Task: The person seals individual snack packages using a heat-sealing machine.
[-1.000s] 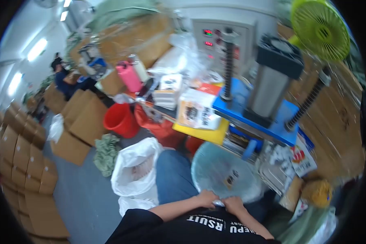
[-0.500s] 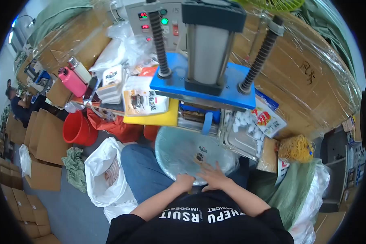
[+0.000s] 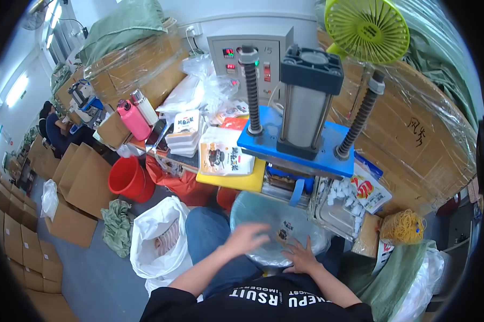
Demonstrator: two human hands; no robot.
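Observation:
A round basin (image 3: 242,206), pale and covered with clear plastic, sits between my knees under the press. Printed dark lettering and a small picture show on a clear plastic bag (image 3: 285,228) in it. My right hand (image 3: 302,257) lies with fingers spread on the plastic at the near side, just below the print. Above the basin's left side hovers my left hand (image 3: 246,239), fingers stretched out, slightly blurred, with nothing visible in it. The press (image 3: 301,145), with its blue plate and two spring posts, stands beyond both hands.
Printed pouches (image 3: 226,153) lie on a yellow board (image 3: 228,182) left of the press. A tray of small white pieces (image 3: 333,206) and a bundle of yellow bands (image 3: 403,226) are to the right. A white sack (image 3: 145,241) and red bucket (image 3: 130,180) stand left.
My left hand has lifted from the basin's near edge and moved up and left, its fingers opening out. My right hand stays spread on the plastic. The view has tilted upward and shifted left.

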